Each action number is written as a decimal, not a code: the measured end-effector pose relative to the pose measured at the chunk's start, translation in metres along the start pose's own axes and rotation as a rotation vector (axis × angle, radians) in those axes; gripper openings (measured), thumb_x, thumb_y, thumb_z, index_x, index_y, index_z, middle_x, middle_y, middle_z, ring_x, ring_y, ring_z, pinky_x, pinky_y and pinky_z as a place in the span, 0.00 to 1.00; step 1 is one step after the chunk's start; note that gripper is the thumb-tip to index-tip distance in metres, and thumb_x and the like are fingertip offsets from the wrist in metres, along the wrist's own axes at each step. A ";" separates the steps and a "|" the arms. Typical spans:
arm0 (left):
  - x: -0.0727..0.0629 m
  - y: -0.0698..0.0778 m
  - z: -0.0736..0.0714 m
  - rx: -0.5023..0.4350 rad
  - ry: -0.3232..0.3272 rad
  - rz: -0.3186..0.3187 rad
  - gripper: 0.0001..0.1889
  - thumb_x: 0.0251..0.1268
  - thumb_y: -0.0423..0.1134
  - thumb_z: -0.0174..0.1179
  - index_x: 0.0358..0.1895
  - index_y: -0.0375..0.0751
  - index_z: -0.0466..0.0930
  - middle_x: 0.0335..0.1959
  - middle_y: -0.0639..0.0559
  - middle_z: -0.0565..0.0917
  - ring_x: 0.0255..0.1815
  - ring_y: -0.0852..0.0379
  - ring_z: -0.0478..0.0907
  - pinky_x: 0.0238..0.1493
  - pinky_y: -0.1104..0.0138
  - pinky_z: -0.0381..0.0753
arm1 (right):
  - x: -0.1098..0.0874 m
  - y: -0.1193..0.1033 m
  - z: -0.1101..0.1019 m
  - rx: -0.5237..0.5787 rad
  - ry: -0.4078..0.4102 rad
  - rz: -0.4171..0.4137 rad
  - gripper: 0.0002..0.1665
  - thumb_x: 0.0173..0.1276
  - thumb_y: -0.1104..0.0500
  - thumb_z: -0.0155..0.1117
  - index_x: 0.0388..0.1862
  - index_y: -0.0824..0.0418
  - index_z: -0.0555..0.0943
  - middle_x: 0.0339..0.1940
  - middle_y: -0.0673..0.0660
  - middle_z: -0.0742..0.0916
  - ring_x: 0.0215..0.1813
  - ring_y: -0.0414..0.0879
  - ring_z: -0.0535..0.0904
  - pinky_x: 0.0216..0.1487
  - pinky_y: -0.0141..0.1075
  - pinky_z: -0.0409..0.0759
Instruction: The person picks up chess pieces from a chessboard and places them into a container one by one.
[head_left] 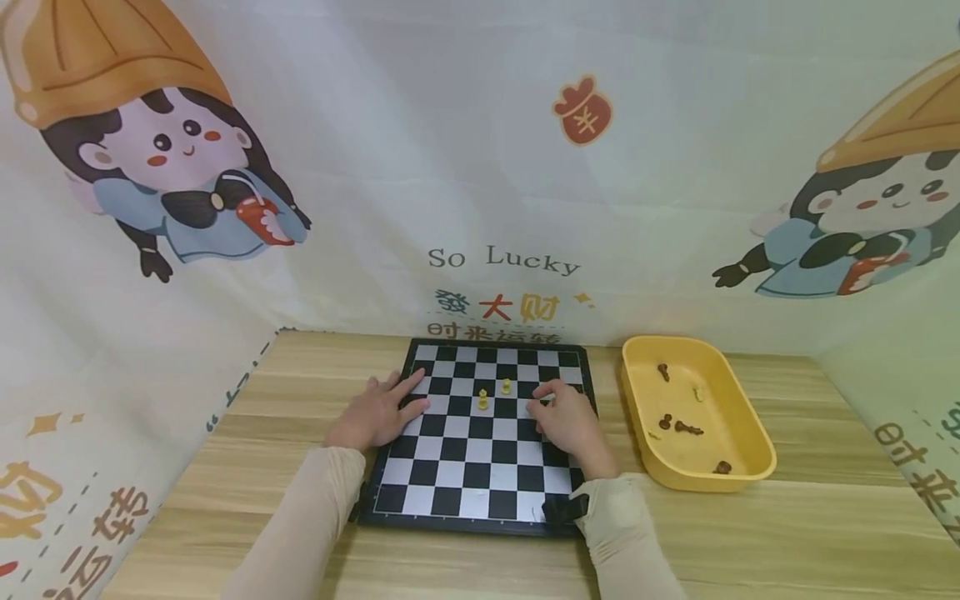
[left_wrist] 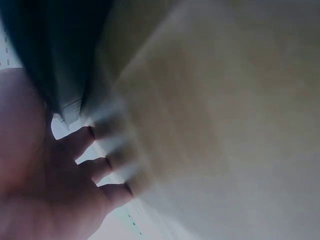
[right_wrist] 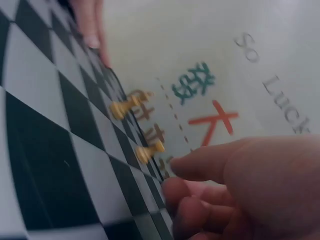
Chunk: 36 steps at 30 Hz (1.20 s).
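Note:
A black-and-white chessboard (head_left: 465, 500) lies flat on the wooden table. Two gold chess pieces stand on it: a small pawn (head_left: 506, 386) and a taller piece (head_left: 483, 399), whose exact kind I cannot make out. My left hand (head_left: 381, 408) rests across the board's left edge, fingers spread. Over the board's right side is my right hand (head_left: 566, 417), to the right of both pieces. Its fingers bend loosely, with a gap between index finger and thumb and nothing visible in it. In the right wrist view the pawn (right_wrist: 149, 152) appears just beyond the fingertips, apart from them.
Right of the board stands a yellow plastic tray (head_left: 693, 482) with several brown chess pieces (head_left: 686, 427) and a few pale yellow ones. A white printed cloth (head_left: 480, 192) hangs behind the table (head_left: 450, 567). A black device (head_left: 566, 508) sits at the right cuff.

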<state>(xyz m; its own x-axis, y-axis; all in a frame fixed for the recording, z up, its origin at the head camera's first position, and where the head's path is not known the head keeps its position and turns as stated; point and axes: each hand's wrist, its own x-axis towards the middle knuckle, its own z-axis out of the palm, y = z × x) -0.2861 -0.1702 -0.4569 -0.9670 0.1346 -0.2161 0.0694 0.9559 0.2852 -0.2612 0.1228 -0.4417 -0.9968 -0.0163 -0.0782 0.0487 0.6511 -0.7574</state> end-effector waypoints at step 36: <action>-0.001 0.001 -0.001 0.031 -0.007 0.019 0.35 0.80 0.65 0.37 0.84 0.61 0.47 0.84 0.35 0.52 0.83 0.25 0.45 0.76 0.29 0.52 | 0.016 -0.008 0.027 0.221 -0.026 -0.046 0.19 0.71 0.58 0.63 0.59 0.64 0.79 0.16 0.50 0.82 0.17 0.41 0.74 0.20 0.31 0.69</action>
<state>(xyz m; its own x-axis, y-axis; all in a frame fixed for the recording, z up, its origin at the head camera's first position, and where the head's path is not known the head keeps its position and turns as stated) -0.2854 -0.1695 -0.4557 -0.9638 0.1543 -0.2173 0.0950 0.9608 0.2606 -0.2762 0.0961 -0.4544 -0.9964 -0.0638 -0.0553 0.0191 0.4670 -0.8840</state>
